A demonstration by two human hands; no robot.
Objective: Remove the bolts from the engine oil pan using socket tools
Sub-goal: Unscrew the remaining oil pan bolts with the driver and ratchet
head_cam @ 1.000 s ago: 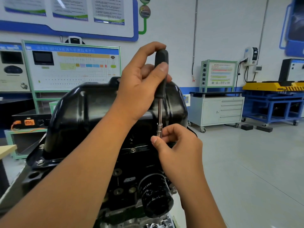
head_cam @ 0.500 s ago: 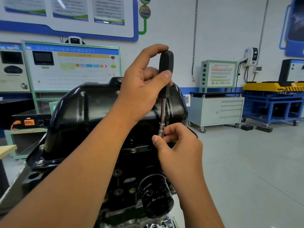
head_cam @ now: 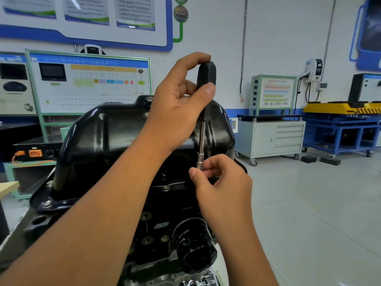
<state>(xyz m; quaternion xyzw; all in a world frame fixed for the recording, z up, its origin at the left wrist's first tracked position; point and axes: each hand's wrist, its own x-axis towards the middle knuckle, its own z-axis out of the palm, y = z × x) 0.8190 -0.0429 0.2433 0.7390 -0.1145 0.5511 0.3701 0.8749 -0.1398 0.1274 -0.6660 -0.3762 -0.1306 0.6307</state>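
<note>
Left hand [head_cam: 177, 112] grips the nut driver's [head_cam: 203, 112] smooth black handle; right hand [head_cam: 222, 178] pinches its chrome socket beside the glossy oil pan [head_cam: 107, 137]. Driver sits slightly higher than before.

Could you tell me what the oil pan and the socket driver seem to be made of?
Oil pan: likely pressed metal, glossy black paint, with sharp reflections. Socket driver: bright chromed steel shaft; matte black handle, probably plastic or rubber.
</note>
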